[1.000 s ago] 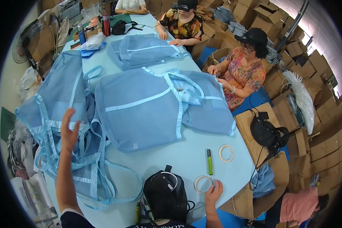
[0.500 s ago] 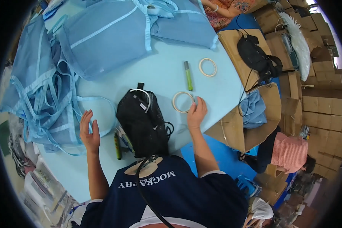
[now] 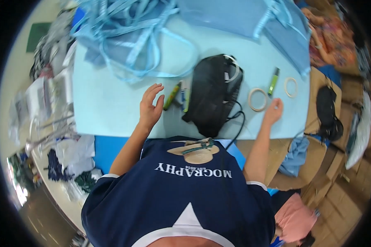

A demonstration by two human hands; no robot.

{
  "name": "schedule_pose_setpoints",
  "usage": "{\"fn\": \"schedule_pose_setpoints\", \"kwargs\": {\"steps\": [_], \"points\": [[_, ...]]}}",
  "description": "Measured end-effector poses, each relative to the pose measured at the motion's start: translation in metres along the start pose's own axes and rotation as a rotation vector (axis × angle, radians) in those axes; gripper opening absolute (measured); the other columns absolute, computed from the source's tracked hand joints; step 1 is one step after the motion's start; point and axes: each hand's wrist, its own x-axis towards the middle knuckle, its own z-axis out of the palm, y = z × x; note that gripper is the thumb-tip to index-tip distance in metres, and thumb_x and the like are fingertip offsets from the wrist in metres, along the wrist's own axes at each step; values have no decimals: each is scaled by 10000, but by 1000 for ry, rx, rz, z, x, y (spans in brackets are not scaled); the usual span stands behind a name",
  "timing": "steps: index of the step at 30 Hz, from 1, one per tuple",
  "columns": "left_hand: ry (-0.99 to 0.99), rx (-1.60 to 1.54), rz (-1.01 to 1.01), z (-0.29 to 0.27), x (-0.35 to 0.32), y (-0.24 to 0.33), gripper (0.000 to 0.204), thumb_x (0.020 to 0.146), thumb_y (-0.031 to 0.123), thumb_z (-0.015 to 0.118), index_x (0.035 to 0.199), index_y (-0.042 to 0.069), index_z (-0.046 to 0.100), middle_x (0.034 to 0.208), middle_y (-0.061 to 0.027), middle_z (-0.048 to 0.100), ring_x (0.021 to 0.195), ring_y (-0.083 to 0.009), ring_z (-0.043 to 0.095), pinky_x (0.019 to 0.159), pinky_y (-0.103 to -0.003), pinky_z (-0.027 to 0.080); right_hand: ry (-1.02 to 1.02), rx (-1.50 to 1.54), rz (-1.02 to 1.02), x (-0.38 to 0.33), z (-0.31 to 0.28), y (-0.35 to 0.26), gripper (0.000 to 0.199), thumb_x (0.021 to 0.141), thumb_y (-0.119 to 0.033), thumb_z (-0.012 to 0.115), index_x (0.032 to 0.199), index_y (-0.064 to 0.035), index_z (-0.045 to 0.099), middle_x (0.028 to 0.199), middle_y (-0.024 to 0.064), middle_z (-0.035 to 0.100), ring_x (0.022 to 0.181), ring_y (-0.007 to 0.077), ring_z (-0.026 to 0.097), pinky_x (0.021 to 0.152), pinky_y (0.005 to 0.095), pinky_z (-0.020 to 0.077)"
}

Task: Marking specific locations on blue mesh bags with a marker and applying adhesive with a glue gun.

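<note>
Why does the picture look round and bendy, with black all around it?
In the head view, a fisheye lens squeezes everything into a circle, so the corners go black and the table edge curves. The light is soft and even, with hardly any shadows. The left hand and right hand look fairly sharp; things near the rim get smeared.

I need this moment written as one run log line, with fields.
left hand: open, beside green marker | right hand: by tape ring | black bag: between hands
</note>
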Motion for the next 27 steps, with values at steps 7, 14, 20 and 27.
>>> {"fn": "schedule_pose_setpoints", "kwargs": {"steps": [7, 14, 20, 27], "points": [[50, 168, -142, -14, -36, -17, 187, 787, 88, 636, 972, 57, 628, 982, -128, 634, 932, -302, 590, 810, -373, 474, 51, 296, -97, -2, -6, -99, 272, 905, -180, 542, 1053, 41, 601, 971, 137, 644, 838, 192, 593, 730, 308, 468], [-20, 254, -11, 23, -10, -9, 266, 748, 179, 680, 963, 39, 609, 969, -143, 602, 888, -330, 570, 761, -403, 472, -344, 475, -361, -60, -12, -202, 194, 904, -123, 536, 993, 24, 625, 865, 80, 668, 798, 125, 609, 721, 267, 472], [-162, 345, -59, 27, -10, -27, 204, 729, 170, 674, 859, 32, 599, 823, -129, 557, 818, -332, 556, 702, -419, 462, -654, 263, -900, -90, -12, -220, 104, 810, -89, 615, 904, -55, 645, 777, 102, 645, 719, 266, 625, 623, 347, 497], [-274, -502, -452, -7, -4, 15, 213, 823, 174, 634, 944, 0, 615, 847, -105, 636, 715, -203, 617, 592, -277, 501, -679, 386, -908, -98, -19, -227, 253, 771, -51, 633, 1024, -54, 631, 778, 106, 644, 693, 258, 624, 612, 347, 497]]}}
